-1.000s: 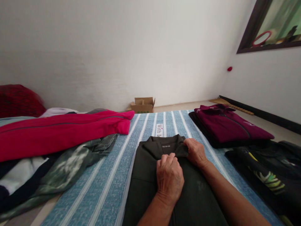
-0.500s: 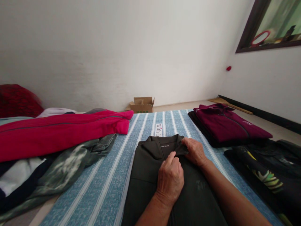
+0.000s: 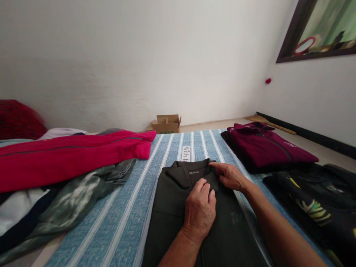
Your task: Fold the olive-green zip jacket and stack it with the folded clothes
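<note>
I'm apparently straightening the collar [image 3: 210,180] of this dark top [image 3: 169,217]; left hand's [image 3: 199,209] fingers curled there, pinch unclear; right hand's [image 3: 232,177] forefinger outstretched; next calls for gentle smoothing.

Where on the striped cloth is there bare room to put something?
Striped cloth lies bare between the left clothes pile and dark collared jacket, and beyond its collar. The right is crowded: maroon jacket, black printed garment.
</note>
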`<state>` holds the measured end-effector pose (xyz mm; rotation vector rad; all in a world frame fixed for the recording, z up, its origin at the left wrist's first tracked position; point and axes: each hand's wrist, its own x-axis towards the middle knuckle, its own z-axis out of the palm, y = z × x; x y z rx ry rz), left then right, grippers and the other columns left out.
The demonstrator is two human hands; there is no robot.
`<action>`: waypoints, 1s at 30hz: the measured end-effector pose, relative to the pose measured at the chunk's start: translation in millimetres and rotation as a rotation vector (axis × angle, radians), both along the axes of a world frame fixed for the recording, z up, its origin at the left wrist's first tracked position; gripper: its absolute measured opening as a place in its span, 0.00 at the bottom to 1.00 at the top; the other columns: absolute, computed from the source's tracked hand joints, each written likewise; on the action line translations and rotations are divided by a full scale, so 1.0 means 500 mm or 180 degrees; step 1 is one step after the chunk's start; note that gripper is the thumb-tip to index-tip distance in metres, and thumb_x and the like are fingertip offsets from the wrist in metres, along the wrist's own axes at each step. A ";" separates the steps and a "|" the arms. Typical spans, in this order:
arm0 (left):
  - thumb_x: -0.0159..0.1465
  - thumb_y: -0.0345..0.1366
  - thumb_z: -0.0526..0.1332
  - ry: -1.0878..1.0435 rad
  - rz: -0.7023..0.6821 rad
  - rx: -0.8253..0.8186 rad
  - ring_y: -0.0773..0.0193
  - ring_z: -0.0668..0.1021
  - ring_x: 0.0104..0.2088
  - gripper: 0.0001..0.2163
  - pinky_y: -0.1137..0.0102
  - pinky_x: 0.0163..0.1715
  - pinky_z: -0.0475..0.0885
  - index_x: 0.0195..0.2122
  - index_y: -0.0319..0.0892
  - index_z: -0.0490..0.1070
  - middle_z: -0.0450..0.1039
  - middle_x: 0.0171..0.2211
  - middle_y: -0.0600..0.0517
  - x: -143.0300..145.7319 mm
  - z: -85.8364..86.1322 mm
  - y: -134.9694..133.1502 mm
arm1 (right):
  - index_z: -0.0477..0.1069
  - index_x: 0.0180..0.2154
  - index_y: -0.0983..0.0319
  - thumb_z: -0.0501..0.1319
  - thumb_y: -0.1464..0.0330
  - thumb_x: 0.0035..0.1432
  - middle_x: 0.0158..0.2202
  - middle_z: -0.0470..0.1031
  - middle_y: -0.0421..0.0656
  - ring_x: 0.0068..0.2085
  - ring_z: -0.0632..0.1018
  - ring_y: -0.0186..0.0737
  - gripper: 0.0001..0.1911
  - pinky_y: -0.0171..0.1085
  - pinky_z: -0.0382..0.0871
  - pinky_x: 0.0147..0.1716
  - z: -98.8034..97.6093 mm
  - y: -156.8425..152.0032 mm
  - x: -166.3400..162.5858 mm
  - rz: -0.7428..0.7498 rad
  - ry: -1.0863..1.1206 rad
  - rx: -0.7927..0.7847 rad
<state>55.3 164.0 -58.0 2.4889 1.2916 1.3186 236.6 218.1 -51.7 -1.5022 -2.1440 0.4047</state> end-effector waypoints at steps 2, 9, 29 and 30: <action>0.61 0.27 0.54 0.0009 0.0041 0.0024 0.58 0.75 0.43 0.07 0.63 0.45 0.74 0.38 0.38 0.70 0.72 0.41 0.44 0.001 0.000 0.000 | 0.66 0.54 0.58 0.51 0.79 0.42 0.29 0.75 0.38 0.30 0.74 0.36 0.35 0.32 0.64 0.31 0.004 -0.001 0.003 -0.0061 0.0079 -0.0120; 0.59 0.22 0.53 0.0195 0.0028 -0.0022 0.60 0.74 0.38 0.08 0.62 0.40 0.75 0.31 0.39 0.69 0.72 0.37 0.47 0.000 -0.003 0.001 | 0.61 0.58 0.56 0.48 0.73 0.58 0.39 0.78 0.45 0.37 0.77 0.41 0.26 0.34 0.64 0.36 0.014 0.002 -0.025 -0.0483 -0.0739 0.0075; 0.58 0.23 0.55 0.0758 0.0610 -0.0374 0.57 0.71 0.36 0.07 0.61 0.35 0.70 0.29 0.40 0.69 0.71 0.32 0.50 0.001 0.008 -0.011 | 0.74 0.36 0.59 0.55 0.72 0.46 0.32 0.77 0.45 0.35 0.77 0.44 0.15 0.34 0.60 0.27 0.070 0.077 -0.037 -0.0450 -0.1420 -0.0440; 0.58 0.24 0.55 0.0803 0.0658 -0.0408 0.57 0.71 0.36 0.07 0.60 0.35 0.69 0.29 0.41 0.69 0.71 0.32 0.50 0.001 0.012 -0.013 | 0.74 0.36 0.59 0.55 0.72 0.46 0.32 0.77 0.46 0.35 0.77 0.45 0.15 0.34 0.60 0.27 0.070 0.075 -0.039 -0.0500 -0.1417 -0.0434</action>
